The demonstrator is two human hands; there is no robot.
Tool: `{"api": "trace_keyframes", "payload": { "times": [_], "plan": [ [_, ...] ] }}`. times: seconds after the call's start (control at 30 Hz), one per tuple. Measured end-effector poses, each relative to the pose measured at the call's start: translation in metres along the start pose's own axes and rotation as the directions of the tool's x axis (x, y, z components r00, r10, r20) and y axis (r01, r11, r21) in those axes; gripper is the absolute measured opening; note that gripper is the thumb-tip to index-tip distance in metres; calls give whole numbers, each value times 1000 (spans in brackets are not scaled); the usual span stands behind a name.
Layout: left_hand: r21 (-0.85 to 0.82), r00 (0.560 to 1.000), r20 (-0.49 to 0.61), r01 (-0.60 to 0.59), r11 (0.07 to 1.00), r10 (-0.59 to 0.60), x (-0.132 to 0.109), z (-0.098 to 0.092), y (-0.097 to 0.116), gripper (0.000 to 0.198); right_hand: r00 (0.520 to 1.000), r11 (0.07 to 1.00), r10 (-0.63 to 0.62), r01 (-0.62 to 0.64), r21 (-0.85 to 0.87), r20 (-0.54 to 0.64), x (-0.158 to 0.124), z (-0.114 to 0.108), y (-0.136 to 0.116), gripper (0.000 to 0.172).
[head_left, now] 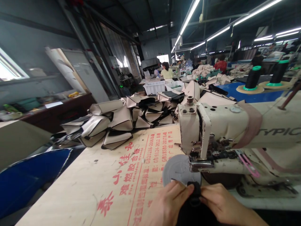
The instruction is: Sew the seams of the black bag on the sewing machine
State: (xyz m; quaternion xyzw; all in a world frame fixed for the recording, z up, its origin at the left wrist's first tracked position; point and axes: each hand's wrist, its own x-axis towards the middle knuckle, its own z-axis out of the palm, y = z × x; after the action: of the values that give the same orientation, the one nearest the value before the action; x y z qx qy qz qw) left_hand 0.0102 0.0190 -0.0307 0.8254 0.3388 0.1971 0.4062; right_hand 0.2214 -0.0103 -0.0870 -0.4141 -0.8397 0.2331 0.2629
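My left hand (169, 198) pinches the left side of a black strap (194, 191) with what looks like a small buckle or ring on it. From the other side my right hand (217, 198) grips the strap's right edge, fingers closed. Dark material hangs below, between my wrists, its shape hard to make out. Both hands are just in front of the sewing machine's (223, 125) needle area and apart from it. A round grey disc (175, 171) lies beyond my left fingers, beside the machine's arm.
Plywood with red print (117, 188) forms the worktop. Behind it lies a heap of beige bags with black edging (121, 119). Black thread cones (253, 78) stand at the back right. A blue sheet-like bin (35, 182) is on the left. Other people sit farther back.
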Motion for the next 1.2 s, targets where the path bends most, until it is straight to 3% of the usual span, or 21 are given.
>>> {"api": "trace_keyframes", "payload": {
  "times": [0.13,0.3,0.37,0.47,0.53,0.6,0.83,1.0,1.13,1.2],
  "plan": [
    [-62,1000,-19,0,998,-1,0,-3,3,32,1000,996,14,-15,-88,-15,-1,5,6,33],
    [313,998,55,-49,948,33,2,1,0,37,990,997,-78,76,-16,-115,0,8,7,25],
    [423,997,75,-63,904,34,3,1,1,37,961,992,-108,90,-83,-254,0,6,5,19],
    [462,996,75,-69,884,38,3,0,3,35,878,937,-232,86,-339,-419,1,-1,-2,25],
    [453,997,52,-67,889,48,3,-1,4,31,866,873,-355,173,-457,-351,3,-7,-8,28],
    [427,998,13,-56,902,56,2,-1,3,27,884,846,-402,258,-467,-239,7,-13,-12,33],
    [191,968,-251,59,980,-10,-4,7,-12,7,938,878,-333,271,-394,-98,11,-12,-13,35],
    [194,984,-162,-45,980,77,0,4,-12,9,941,878,-325,265,-398,-91,8,-8,-9,43],
    [285,975,-214,12,959,52,2,8,-11,4,975,955,-207,183,-232,-82,5,-7,-5,36],
    [377,981,-174,-16,926,88,2,10,-11,17,981,976,-172,157,-151,-87,5,-6,-1,36]
  ]
}}
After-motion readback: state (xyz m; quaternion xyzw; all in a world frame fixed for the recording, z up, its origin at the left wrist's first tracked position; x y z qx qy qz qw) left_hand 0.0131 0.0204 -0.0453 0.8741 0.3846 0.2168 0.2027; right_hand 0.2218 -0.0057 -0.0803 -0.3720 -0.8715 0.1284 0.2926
